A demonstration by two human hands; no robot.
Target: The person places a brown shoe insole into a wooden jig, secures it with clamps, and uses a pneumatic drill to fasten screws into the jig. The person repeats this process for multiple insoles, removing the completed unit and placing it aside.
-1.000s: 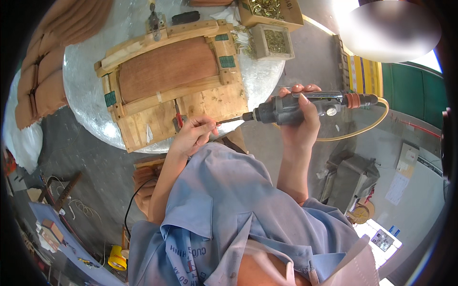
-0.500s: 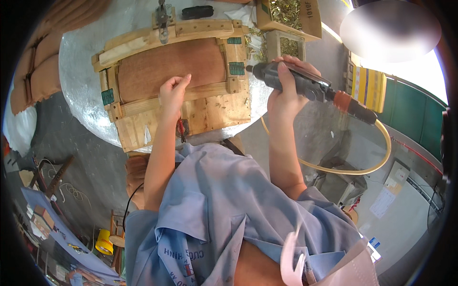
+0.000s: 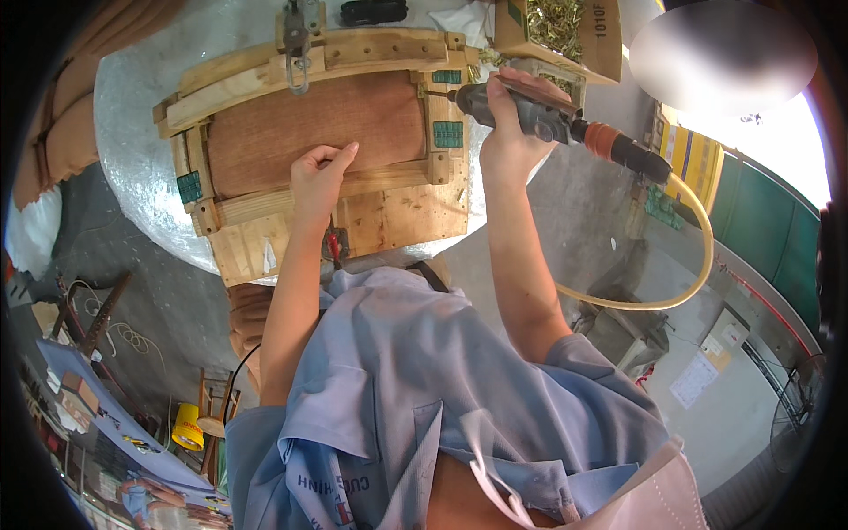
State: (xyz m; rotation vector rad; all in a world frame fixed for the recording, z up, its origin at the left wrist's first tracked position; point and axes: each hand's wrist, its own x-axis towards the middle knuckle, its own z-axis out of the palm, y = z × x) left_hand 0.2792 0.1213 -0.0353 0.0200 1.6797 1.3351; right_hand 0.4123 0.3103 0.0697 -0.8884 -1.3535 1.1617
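A reddish-brown panel (image 3: 309,115) lies inside a wooden frame (image 3: 380,51) on a wooden board (image 3: 389,221). My right hand (image 3: 511,146) is wrapped round a black air screwdriver (image 3: 530,115) with an orange collar and a hose. The tool's tip points left at the frame's right side, near the upper green patch (image 3: 447,77); whether it touches, I cannot tell. Above the panel's near edge, my left hand (image 3: 318,181) is closed with thumb and fingertips together; whatever they hold is hidden. A second green patch (image 3: 448,134) sits lower on that side.
A metal toggle clamp (image 3: 295,40) stands at the frame's far edge, a red-handled clamp (image 3: 334,246) at the near side. Far right, a cardboard box (image 3: 604,40) holds many brass-coloured pieces. The yellow hose (image 3: 702,265) loops at right. Brown cushions (image 3: 71,141) are at left.
My right hand has carried the air screwdriver up and slightly left, from beside the lower green patch to the upper one. My left hand stays pinched over the panel's near edge.
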